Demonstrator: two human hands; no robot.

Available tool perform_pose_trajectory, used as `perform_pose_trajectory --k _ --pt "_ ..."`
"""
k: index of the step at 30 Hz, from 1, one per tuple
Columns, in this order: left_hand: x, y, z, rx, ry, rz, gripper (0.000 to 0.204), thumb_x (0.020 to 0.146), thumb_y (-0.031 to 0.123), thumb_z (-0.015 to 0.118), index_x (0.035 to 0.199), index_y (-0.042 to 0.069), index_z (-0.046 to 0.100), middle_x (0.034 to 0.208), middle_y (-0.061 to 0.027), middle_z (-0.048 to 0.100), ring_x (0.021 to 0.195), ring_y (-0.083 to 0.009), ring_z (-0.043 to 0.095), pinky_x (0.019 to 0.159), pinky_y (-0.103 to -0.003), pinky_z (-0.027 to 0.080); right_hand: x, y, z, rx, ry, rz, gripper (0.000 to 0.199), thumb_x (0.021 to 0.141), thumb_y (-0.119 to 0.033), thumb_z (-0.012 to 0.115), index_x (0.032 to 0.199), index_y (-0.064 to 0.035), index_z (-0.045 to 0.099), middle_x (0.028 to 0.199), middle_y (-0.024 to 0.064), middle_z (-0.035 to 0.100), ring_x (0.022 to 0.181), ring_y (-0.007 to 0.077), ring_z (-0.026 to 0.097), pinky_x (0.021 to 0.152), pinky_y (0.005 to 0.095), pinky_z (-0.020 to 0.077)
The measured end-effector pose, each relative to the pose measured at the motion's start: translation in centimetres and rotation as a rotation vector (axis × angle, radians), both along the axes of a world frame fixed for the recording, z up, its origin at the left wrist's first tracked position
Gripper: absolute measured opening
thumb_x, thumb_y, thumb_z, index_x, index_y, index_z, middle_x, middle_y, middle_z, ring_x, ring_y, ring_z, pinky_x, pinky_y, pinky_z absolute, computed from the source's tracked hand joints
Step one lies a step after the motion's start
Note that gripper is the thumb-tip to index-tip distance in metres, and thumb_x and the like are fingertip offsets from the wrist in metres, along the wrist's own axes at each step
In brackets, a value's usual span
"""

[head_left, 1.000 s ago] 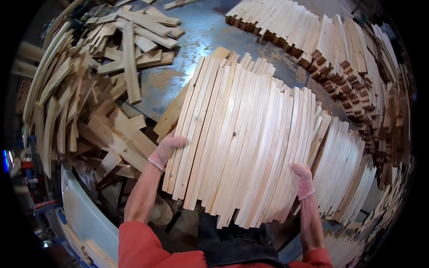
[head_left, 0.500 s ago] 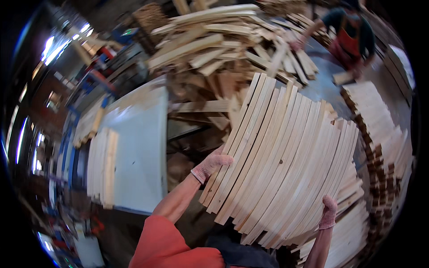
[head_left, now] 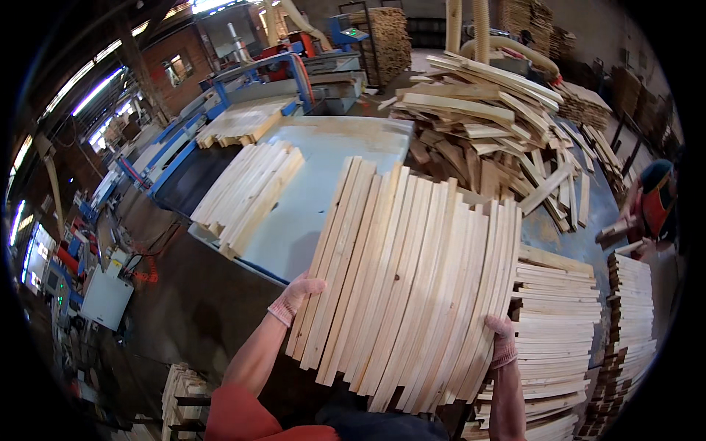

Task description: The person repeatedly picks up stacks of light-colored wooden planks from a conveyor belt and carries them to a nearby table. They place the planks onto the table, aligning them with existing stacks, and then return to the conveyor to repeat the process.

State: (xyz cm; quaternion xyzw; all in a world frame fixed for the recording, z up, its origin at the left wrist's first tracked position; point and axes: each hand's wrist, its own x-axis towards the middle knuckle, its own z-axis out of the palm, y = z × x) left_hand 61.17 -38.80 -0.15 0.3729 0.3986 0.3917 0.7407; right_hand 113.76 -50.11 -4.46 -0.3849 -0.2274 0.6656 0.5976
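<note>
A wide row of pale wooden strips (head_left: 397, 279), pressed side by side, is held up in front of me between both hands. My left hand (head_left: 298, 294), in a pinkish knit glove, is closed on the row's left edge with the thumb on top. At the opposite edge my right hand (head_left: 502, 339), gloved alike, clamps the outermost strips. The fingers under the row are hidden. Several strip ends stick out unevenly. Just beyond the row's left side lies a light blue-grey table (head_left: 294, 228), bearing another group of wooden strips (head_left: 246, 191).
A blue-framed machine (head_left: 257, 81) stands past the table with boards on its bed. A heap of loose boards (head_left: 485, 125) rises at the back right. Stacked strips (head_left: 555, 331) stand close on my right. A co-worker (head_left: 654, 206) handles wood at the far right.
My view has swung left, so the table and machine now sit nearer the middle. The held row has come along toward the table, still gripped by both hands.
</note>
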Motion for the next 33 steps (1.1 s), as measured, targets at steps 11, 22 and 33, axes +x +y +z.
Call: perform_pose_trajectory --k 11,22,33 --pt "-19.8 2.4 -2.2 -0.143 -0.109 0.085 0.069 0.088 0.015 0.072 0.151 -0.004 0.050 0.129 -0.0164 0.070 0.114 -0.0283 0.073 0.099 -0.044 0.063 -20.4 7.6 0.7 -0.123 -0.118 0.084 0.029 0.090 -0.011 0.071 0.117 0.0001 0.068 0.097 0.0027 0.068 0.086 0.0140 0.065 0.078 0.0292 0.0555" --pt "-24.3 19.1 -5.6 -0.065 0.416 0.054 0.078 0.094 0.047 0.076 0.143 -0.011 0.056 0.133 -0.0229 0.069 0.116 -0.0315 0.072 0.098 -0.042 0.059 -25.9 16.4 0.9 -0.293 -0.296 -0.021 0.039 0.081 -0.016 0.079 0.115 0.0017 0.071 0.100 0.0108 0.073 0.087 0.0259 0.072 0.082 0.0411 0.0615" --pt "-19.1 27.4 10.2 0.251 1.684 -0.486 0.090 0.089 0.066 0.069 0.147 -0.001 0.059 0.152 -0.0264 0.058 0.140 -0.0393 0.056 0.114 -0.045 0.048 -28.2 23.5 1.4 -0.320 -0.229 -0.049 0.023 0.084 -0.013 0.078 0.103 -0.0007 0.074 0.094 0.0088 0.073 0.080 0.0210 0.071 0.076 0.0365 0.0601"
